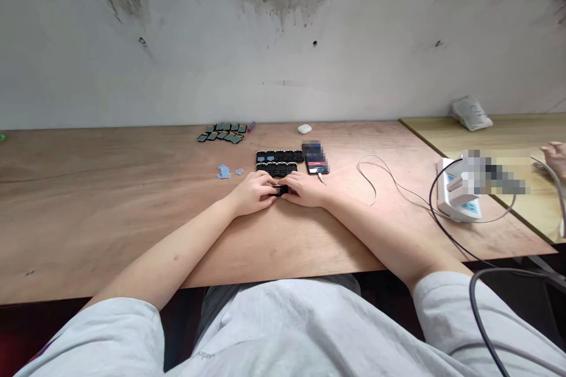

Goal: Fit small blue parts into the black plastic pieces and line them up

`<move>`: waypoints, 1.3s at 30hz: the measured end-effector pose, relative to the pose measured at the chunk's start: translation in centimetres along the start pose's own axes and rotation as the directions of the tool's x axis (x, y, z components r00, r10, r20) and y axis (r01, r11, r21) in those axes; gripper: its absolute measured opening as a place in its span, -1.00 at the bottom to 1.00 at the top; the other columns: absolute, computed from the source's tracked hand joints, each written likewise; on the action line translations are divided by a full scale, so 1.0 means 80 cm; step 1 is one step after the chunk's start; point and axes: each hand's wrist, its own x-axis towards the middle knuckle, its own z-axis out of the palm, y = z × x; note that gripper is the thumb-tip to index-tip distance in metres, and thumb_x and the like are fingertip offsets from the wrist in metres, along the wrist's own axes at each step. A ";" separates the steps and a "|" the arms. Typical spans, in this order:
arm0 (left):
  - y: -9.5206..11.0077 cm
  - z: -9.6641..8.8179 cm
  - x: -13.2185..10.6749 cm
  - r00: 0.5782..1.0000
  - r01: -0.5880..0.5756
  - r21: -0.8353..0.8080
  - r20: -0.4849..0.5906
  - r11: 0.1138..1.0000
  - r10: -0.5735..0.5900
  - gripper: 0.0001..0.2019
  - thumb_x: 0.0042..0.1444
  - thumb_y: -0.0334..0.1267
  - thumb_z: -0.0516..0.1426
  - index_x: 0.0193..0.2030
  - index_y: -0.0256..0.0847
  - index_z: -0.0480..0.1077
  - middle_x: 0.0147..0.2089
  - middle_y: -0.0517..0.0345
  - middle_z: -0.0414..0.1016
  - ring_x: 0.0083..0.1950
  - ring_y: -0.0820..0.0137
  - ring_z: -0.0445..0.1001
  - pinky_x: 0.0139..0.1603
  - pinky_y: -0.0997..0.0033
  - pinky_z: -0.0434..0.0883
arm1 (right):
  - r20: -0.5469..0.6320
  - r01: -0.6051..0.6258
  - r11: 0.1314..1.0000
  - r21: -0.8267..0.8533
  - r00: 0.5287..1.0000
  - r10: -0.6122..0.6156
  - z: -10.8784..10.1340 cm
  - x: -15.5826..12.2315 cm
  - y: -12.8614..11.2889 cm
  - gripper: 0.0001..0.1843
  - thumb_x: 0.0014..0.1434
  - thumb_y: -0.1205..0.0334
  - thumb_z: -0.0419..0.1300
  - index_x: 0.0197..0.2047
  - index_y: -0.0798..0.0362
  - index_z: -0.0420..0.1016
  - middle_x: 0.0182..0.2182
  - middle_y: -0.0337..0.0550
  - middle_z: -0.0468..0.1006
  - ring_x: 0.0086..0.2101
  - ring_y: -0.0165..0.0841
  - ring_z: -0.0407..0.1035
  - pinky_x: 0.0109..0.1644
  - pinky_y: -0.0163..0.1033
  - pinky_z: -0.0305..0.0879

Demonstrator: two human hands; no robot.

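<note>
My left hand [253,193] and my right hand [305,189] meet low over the wooden table, closed on one small black plastic part [280,190] between them. Fingers cover most of that part. Just beyond it lie two rows of similar black parts, a near row [276,169] and a far row [283,156]; pale blue pieces show in the left end of the far row. To the left of my left hand sits a small pile of light blue pieces [223,171], with a single blue piece [239,171] apart from it.
Several grey-green square modules [223,132] lie near the wall beside a small purple tube [252,126]. A phone [315,157] with a cable, a white case [305,129], a power strip [460,200] and a plastic bag [471,113] are rightward. Another person's hand [555,159] appears far right.
</note>
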 end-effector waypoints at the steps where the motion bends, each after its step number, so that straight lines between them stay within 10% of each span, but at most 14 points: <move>1: -0.001 0.001 0.000 1.000 -0.018 0.000 -0.013 1.000 0.018 -0.77 0.35 -0.16 0.15 -0.01 -0.02 0.64 0.11 0.02 0.60 0.21 0.11 0.41 0.25 0.00 0.36 | -0.006 0.003 1.000 0.000 1.000 -0.003 0.000 0.000 0.001 -0.67 0.34 0.22 0.28 0.15 0.09 0.51 -0.07 0.02 0.64 -0.09 -0.15 0.49 0.03 -0.06 0.42; 26: 0.003 0.004 0.000 0.998 -0.015 -0.061 -0.057 0.998 0.011 -0.79 0.33 -0.31 0.12 -0.09 -0.07 0.62 -0.06 0.10 0.68 0.11 0.20 0.53 0.19 0.06 0.38 | -0.018 0.015 1.000 -0.018 1.000 -0.015 0.002 0.001 0.003 -0.69 0.36 0.20 0.26 0.13 0.06 0.53 -0.07 0.00 0.65 -0.09 -0.14 0.48 0.03 -0.05 0.42; 39: -0.001 0.001 -0.002 1.000 0.000 -0.053 -0.029 0.999 -0.002 -0.78 0.33 -0.28 0.13 0.01 -0.07 0.58 0.17 0.03 0.56 0.20 0.14 0.40 0.29 -0.02 0.38 | -0.034 0.023 1.000 -0.012 0.999 -0.024 -0.001 0.001 0.000 -0.69 0.37 0.19 0.26 0.13 0.08 0.53 -0.09 0.02 0.64 -0.11 -0.16 0.49 0.01 -0.06 0.43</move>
